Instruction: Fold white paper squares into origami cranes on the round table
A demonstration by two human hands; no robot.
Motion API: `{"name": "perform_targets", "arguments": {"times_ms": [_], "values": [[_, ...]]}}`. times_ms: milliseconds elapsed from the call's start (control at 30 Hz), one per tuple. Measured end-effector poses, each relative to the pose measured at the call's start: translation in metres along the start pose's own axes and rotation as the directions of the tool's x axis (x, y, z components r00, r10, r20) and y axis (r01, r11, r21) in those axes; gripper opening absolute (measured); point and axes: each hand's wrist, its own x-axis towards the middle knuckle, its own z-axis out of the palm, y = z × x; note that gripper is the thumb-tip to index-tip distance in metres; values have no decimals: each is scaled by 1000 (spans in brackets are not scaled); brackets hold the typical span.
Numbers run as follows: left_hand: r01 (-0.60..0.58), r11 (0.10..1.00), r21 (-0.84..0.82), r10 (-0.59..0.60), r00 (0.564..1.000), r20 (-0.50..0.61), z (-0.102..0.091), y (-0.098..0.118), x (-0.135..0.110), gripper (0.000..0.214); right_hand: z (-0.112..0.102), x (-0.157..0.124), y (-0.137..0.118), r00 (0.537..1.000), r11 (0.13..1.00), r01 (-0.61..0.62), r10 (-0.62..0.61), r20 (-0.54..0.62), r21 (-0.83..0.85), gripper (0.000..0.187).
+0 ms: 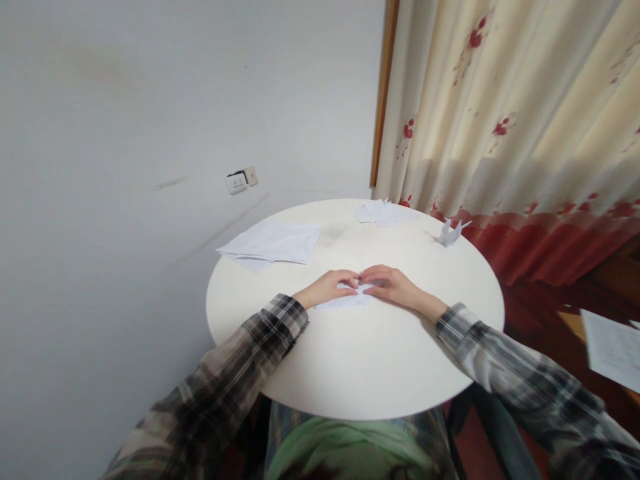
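A folded paper [345, 303] lies near the middle of the counter [370, 360], under both hands: the left hand [330, 288] on its left part, the right hand [393, 285] on its right, fingertips meeting. Behind them to the left, a stack of sheets [273, 243] overhangs the counter's edge. At the far edge lies a loose paper pile [383, 212], with a paper figure [450, 233] to its right. A wall [150, 133] with a socket [240, 180] stands behind and to the left, a curtain [525, 120] behind and to the right.
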Motion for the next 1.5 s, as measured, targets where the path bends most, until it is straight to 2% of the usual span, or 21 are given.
{"name": "perform_targets", "arguments": {"times_ms": [167, 267, 433, 567, 700, 900, 1033, 1167, 1300, 1500], "values": [[-82, 954, 289, 90, 996, -14, -6, 2, 1, 18, 3, 1, -6, 995, 984, 57, -42, 90, -170, 23], [-106, 899, 425, 110, 994, 16, -9, 4, 1, 20, 2, 2, -12, 984, 924, 145, -98, 147, -354, 24], [-124, 817, 563, 113, 992, 55, -9, 15, 0, 23, 4, 6, -20, 963, 794, 240, -123, 240, -558, 24], [-134, 765, 630, 117, 991, 68, -6, 28, -1, 27, 5, 8, -19, 963, 753, 241, -108, 246, -612, 21], [-128, 797, 591, 104, 992, 75, -3, 32, 0, 24, 4, 9, -17, 972, 773, 221, -127, 196, -595, 19], [2, 906, 424, 26, 998, -60, 5, 26, 0, 15, 5, 8, -19, 988, 862, 145, -99, 119, -486, 17], [22, 944, 329, 14, 994, -105, 9, 21, 1, 12, 6, 8, -18, 991, 913, 113, -76, 108, -393, 18], [39, 952, 303, -1, 992, -124, 10, 17, 3, 14, 8, 9, -16, 998, 960, 15, 2, 62, -279, 19], [62, 941, 333, -21, 992, -126, 10, 18, 5, 15, 10, 9, -15, 994, 972, -105, 109, 7, -211, 15], [97, 927, 363, -31, 983, -181, 10, 16, 2, 12, 10, 7, -9, 995, 959, -102, 94, -44, -266, 11]]}}
